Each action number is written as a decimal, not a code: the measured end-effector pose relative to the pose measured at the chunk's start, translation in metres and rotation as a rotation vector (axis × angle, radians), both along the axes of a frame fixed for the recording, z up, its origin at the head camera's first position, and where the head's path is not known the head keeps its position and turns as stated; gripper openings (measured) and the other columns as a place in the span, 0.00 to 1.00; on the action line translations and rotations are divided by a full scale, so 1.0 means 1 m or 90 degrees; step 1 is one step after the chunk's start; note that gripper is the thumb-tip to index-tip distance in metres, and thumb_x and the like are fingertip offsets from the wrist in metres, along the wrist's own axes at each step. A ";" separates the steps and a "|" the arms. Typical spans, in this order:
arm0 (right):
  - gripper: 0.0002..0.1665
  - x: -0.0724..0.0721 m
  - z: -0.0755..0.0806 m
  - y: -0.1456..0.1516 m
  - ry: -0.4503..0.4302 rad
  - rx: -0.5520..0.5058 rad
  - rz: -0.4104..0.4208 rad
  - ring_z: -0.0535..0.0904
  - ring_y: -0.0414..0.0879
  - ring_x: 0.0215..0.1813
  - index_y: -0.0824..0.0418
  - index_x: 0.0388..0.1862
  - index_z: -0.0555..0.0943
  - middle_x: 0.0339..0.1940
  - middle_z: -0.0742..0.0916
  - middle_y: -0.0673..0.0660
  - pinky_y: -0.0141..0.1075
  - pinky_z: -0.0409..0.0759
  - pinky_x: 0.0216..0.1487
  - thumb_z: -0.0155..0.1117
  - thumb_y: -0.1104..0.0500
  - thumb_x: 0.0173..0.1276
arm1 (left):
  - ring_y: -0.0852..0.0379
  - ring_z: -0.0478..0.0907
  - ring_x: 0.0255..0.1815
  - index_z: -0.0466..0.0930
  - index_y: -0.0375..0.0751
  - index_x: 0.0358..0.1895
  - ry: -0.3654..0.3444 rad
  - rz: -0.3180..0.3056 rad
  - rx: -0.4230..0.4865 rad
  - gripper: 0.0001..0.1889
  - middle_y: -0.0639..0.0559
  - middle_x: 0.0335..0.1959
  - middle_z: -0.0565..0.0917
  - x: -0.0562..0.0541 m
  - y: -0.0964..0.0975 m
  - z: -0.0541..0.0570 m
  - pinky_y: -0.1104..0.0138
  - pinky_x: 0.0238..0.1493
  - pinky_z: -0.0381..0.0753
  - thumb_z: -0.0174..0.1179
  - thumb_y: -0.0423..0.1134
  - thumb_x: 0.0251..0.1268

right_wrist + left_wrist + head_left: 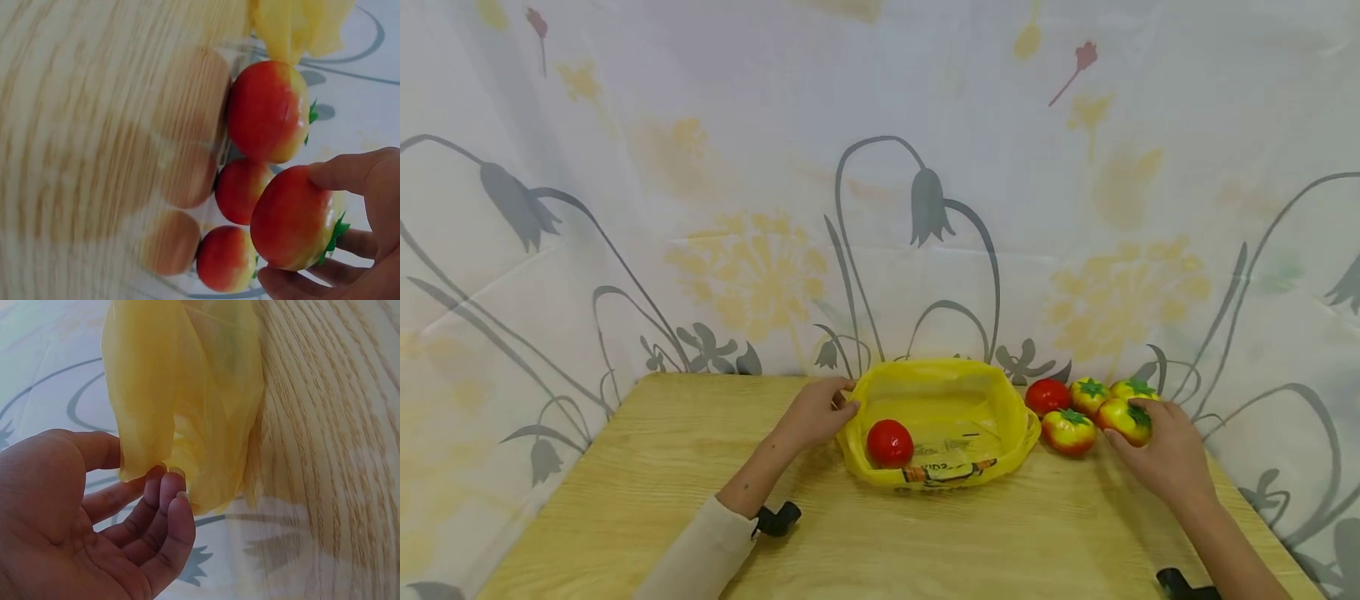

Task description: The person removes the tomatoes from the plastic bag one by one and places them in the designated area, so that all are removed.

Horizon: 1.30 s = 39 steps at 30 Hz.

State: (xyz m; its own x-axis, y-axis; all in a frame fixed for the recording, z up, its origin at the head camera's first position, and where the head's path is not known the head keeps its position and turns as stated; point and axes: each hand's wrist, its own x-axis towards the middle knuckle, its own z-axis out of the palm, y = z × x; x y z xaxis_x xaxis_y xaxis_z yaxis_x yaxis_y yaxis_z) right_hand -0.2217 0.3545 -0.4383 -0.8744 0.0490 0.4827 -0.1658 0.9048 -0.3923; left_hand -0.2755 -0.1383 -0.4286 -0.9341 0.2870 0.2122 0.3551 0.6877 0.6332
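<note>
My left hand (822,414) pinches the left rim of an open yellow plastic bag (1015,417); in the left wrist view the thumb and fingertips meet at the bag's edge (147,394). Inside the bag, near its left side, sits a shiny red tomato (890,443). At the right, my right hand (1172,454) grips a red-and-yellow tomato (294,215) with green star-shaped leaves, thumb on one side and fingers on the other. In the head view it overlaps another yellow tomato (1131,387) behind it.
Left of the gripped tomato are a red-and-yellow tomato (1069,433), a yellow one with green leaves (1088,393) and a red one (1047,397) close by the bag. All stand on a wooden table (925,542), backed by a flowered curtain (775,167).
</note>
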 end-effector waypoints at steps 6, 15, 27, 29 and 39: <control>0.35 0.000 -0.006 0.003 -0.033 -0.008 -0.003 0.70 0.81 0.60 0.80 0.63 0.74 0.61 0.74 0.83 0.75 0.70 0.59 0.76 0.60 0.66 | 0.52 0.82 0.40 0.82 0.34 0.65 -0.009 0.008 -0.006 0.20 0.44 0.43 0.87 0.001 0.000 0.001 0.61 0.38 0.84 0.64 0.39 0.76; 0.36 -0.002 -0.014 0.006 -0.079 -0.004 0.007 0.70 0.81 0.61 0.83 0.62 0.73 0.61 0.74 0.83 0.74 0.70 0.61 0.76 0.59 0.66 | 0.53 0.82 0.40 0.82 0.33 0.65 -0.016 0.009 -0.008 0.20 0.44 0.44 0.87 0.003 -0.002 -0.002 0.62 0.38 0.84 0.64 0.38 0.76; 0.34 -0.007 -0.016 0.012 -0.086 0.014 0.024 0.73 0.80 0.59 0.80 0.60 0.74 0.58 0.78 0.83 0.72 0.72 0.59 0.77 0.60 0.65 | 0.53 0.82 0.38 0.82 0.33 0.66 -0.008 0.005 0.003 0.21 0.44 0.43 0.87 0.001 0.000 0.000 0.62 0.36 0.83 0.64 0.38 0.75; 0.34 -0.007 -0.016 0.012 -0.094 0.014 0.029 0.73 0.80 0.59 0.80 0.60 0.74 0.58 0.78 0.83 0.72 0.72 0.59 0.76 0.60 0.66 | 0.53 0.82 0.39 0.82 0.33 0.66 -0.007 0.003 0.000 0.21 0.45 0.43 0.87 0.001 0.000 -0.001 0.62 0.36 0.83 0.64 0.38 0.75; 0.35 -0.006 -0.012 0.013 -0.105 0.026 0.025 0.72 0.80 0.61 0.80 0.62 0.73 0.60 0.76 0.83 0.72 0.71 0.60 0.76 0.59 0.66 | 0.54 0.81 0.38 0.82 0.35 0.66 -0.015 0.006 0.002 0.20 0.45 0.43 0.87 -0.001 0.003 -0.002 0.63 0.36 0.82 0.64 0.38 0.76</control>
